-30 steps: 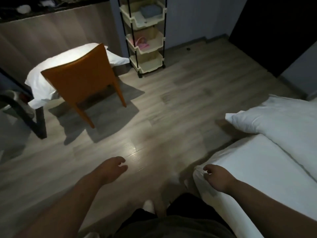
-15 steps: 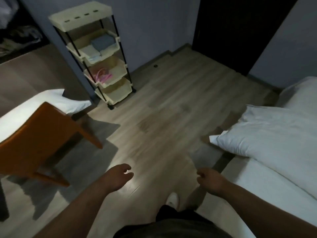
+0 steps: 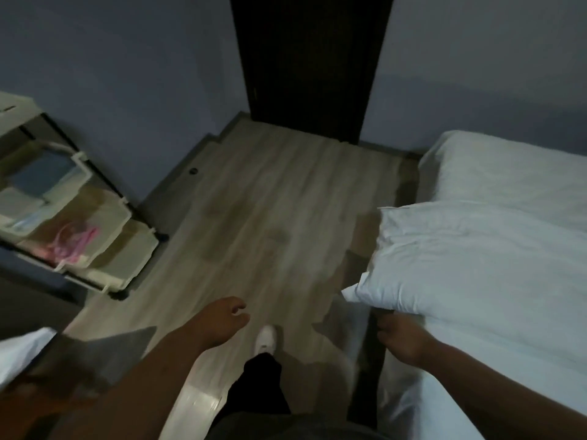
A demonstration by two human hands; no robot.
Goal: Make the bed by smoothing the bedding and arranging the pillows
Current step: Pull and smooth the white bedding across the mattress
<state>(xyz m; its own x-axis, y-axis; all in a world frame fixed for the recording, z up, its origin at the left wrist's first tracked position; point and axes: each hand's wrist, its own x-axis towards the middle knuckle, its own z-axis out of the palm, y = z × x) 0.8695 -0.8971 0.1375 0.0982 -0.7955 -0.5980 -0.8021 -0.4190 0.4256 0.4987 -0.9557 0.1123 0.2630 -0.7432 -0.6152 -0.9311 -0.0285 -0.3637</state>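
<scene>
The bed (image 3: 514, 354), covered in a white sheet, fills the right side. A white pillow (image 3: 460, 258) lies across it, one corner hanging over the bed's left edge. My right hand (image 3: 401, 339) hovers at that edge just below the overhanging corner, fingers loosely curled and holding nothing. My left hand (image 3: 222, 322) hangs over the wooden floor, relaxed and empty. More white bedding (image 3: 508, 173) lies beyond the pillow by the wall.
A cream tiered storage cart (image 3: 79, 223) stands at the left wall. A dark doorway (image 3: 311, 65) is straight ahead. Another white pillow (image 3: 22, 350) shows at the lower left. My white shoe (image 3: 266, 339) is on the floor between my arms.
The view has swung right and forward along the bed. The orange chair has slid out of sight and the pillow now sits just above my right hand. Both hands stay empty.
</scene>
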